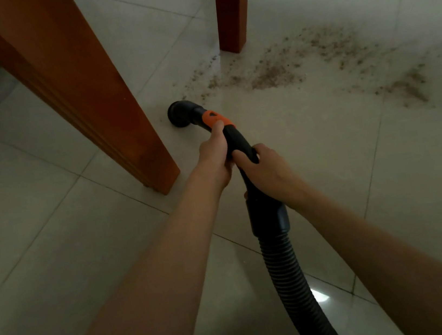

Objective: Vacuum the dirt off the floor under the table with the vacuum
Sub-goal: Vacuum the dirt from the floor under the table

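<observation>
Both hands, left and right, clamp the vacuum handle; nozzle sits just short of the dirt. Next I should sweep it forward, beyond the nozzle.

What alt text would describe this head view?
Both hands, left hand and right hand, grip a black vacuum hose, its nozzle near scattered dirt on tile floor beside wooden table legs.

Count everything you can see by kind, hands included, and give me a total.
Wooden table legs: 2, near leg and far leg
Vacuum hose with nozzle: 1
Dirt patch: 1
Hands: 2, left hand and right hand
Total: 6
</observation>
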{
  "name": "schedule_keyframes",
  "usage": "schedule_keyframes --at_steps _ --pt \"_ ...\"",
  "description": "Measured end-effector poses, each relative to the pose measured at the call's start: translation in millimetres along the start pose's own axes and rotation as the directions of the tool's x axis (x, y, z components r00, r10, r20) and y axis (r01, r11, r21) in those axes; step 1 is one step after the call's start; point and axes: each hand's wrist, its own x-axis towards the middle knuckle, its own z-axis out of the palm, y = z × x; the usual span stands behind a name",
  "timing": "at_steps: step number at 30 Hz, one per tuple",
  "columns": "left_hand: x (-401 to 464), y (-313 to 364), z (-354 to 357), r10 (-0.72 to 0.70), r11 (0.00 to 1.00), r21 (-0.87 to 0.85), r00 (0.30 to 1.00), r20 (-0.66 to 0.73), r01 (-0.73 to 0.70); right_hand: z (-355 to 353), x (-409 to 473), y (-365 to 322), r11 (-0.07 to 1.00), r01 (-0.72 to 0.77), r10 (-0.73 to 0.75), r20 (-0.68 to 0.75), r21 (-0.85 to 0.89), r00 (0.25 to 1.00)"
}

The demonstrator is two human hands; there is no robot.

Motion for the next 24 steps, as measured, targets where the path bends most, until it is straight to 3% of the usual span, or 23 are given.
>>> schedule_keyframes --at_steps 4,9,16,24 --pt "5.9 7.1 -3.2 -0.001 0.999 -0.049 1.000 0.002 0.001 1.0 3.0 -5.7 0.998 -0.029 0.027 0.033 0.050 0.999" --pt "8.3 5.9 2.8 0.048 0.999 -0.006 0.999 -0.005 -0.048 -3.6 7.8 -3.8 0.997 -0.024 0.026 -0.026 0.068 0.999" --pt "15.7 7.1 3.1 0.047 0.998 -0.039 0.997 -0.067 -0.050 -15.6 13.4 -6.5 0.985 -0.065 0.055 0.067 0.161 0.996" --pt "29.4 18.0 -6.9 0.089 0.989 -0.102 0.985 -0.146 -0.105 -2.5 37.3 -23.3 0.993 -0.012 0.001 0.097 0.120 0.995"
